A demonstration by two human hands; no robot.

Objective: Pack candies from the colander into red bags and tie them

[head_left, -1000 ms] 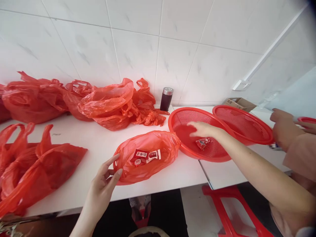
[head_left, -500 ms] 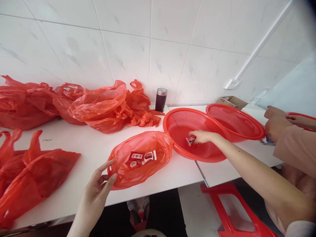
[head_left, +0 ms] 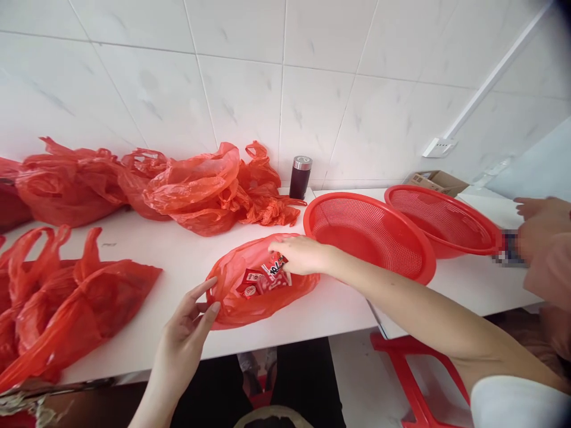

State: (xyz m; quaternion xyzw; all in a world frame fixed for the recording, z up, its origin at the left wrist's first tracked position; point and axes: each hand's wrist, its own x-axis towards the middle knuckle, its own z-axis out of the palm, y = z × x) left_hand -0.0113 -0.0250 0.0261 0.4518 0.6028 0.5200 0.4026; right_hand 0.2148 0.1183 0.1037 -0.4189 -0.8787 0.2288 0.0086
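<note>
An open red plastic bag (head_left: 232, 309) lies on the white table (head_left: 178, 261) in front of me with small red packets (head_left: 252, 284) inside. My right hand (head_left: 298, 255) reaches over its mouth, fingers pinched on a small red packet (head_left: 276, 266). My left hand (head_left: 191, 324) rests at the bag's near left rim, fingers spread and touching the plastic. To the right stands a red mesh basket (head_left: 370, 235), with nothing showing inside it.
A second red mesh basket (head_left: 441, 217) overlaps the first. Another person's hands (head_left: 535, 226) work at the far right. Crumpled red bags (head_left: 200, 190) are heaped along the tiled wall and more red bags (head_left: 53, 297) at the left. A dark flask (head_left: 300, 176) and a cardboard box (head_left: 435, 180) stand behind.
My right hand picked the red packet out of the basket and carried it left over the open bag. The left hand stayed at the bag's rim.
</note>
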